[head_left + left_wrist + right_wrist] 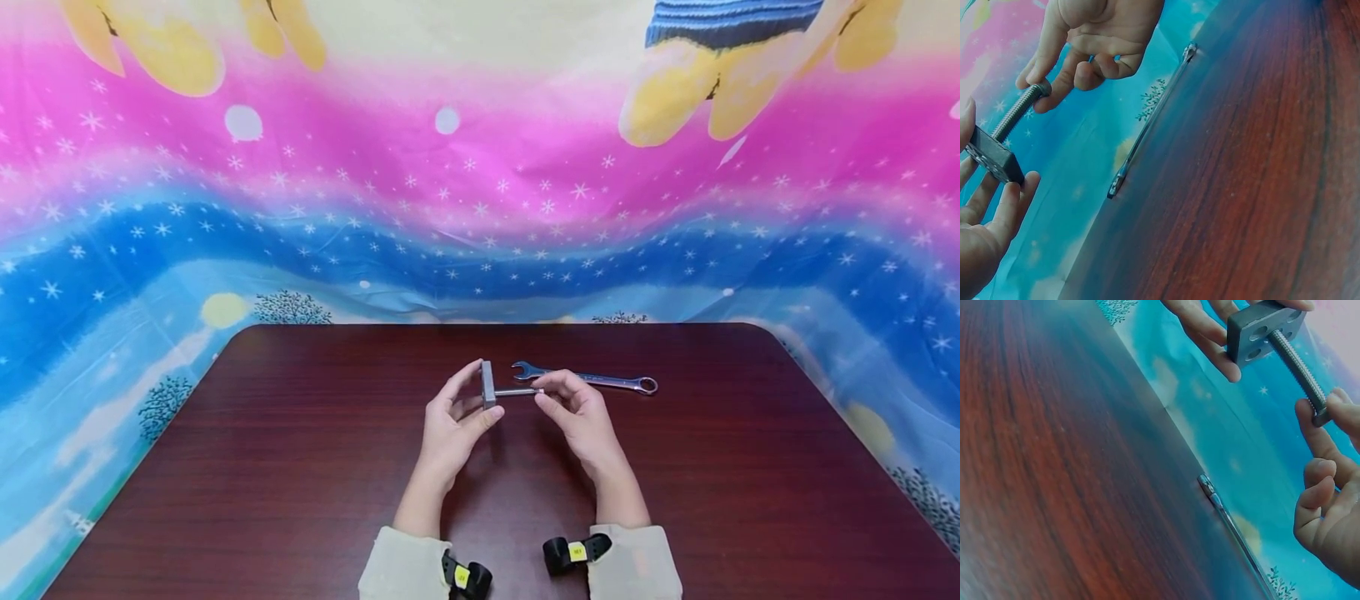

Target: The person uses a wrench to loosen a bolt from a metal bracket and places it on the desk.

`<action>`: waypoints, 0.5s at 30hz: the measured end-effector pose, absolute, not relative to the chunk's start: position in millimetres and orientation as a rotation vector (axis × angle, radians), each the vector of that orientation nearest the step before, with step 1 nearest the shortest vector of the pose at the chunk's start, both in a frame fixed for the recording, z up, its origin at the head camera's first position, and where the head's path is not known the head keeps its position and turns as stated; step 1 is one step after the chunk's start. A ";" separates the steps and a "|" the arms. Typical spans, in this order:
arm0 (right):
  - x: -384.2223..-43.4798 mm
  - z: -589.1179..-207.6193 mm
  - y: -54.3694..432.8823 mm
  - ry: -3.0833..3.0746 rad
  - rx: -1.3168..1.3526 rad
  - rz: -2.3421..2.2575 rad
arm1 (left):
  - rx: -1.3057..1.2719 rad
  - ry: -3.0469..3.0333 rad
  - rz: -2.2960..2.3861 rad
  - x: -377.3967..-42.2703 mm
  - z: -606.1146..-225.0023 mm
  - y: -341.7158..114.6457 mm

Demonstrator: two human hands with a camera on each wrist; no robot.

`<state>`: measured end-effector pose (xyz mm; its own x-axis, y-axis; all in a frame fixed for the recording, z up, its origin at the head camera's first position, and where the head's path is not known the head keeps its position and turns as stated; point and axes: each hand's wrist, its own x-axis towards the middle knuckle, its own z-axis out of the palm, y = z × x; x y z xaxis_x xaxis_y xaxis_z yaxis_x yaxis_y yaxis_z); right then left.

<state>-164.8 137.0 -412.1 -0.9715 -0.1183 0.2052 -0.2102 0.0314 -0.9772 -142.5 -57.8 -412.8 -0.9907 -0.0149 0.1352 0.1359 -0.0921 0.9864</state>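
My left hand [452, 425] grips a grey metal block [489, 385] by its edges, thumb on the near side and fingers on the far side. Several round holes show in the face of the block [1260, 339] in the right wrist view. A long threaded bolt [516, 392] sticks out of that face toward the right, its tip hidden in the block. Thumb and index finger of my right hand [585, 421] pinch the bolt's head end. Both things are held above the table, and the bolt's thread [1017, 114] shows clearly in the left wrist view.
A combination wrench [611, 382] lies on the dark red wooden table [300, 467], just behind my right hand, its open end to the left. A printed cloth [480, 192] hangs behind the table's far edge. Black wrist cameras [467, 577] sit at both sleeves.
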 end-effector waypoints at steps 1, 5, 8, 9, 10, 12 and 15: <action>-164.7 -412.1 137.0 -2.204 0.372 2.101 | -0.134 -2.043 -2.245 -142.7 -412.8 -57.9; -164.4 -412.0 136.3 -2.191 0.383 2.103 | -0.126 -2.040 -2.261 -142.6 -413.3 -58.2; -164.6 -412.2 136.3 -2.213 0.314 2.119 | -0.125 -2.045 -2.268 -141.6 -412.6 -57.8; -164.7 -412.3 136.5 -2.223 0.286 2.124 | -0.127 -2.048 -2.265 -141.5 -412.6 -57.7; -164.9 -412.5 136.7 -2.228 0.261 2.134 | -0.131 -2.050 -2.263 -141.4 -412.5 -57.5; -165.1 -412.3 137.4 -2.232 0.212 2.159 | -0.138 -2.058 -2.258 -141.5 -412.6 -57.1; -164.8 -411.8 138.2 -2.212 0.197 2.185 | -0.149 -2.066 -2.257 -141.7 -413.1 -56.6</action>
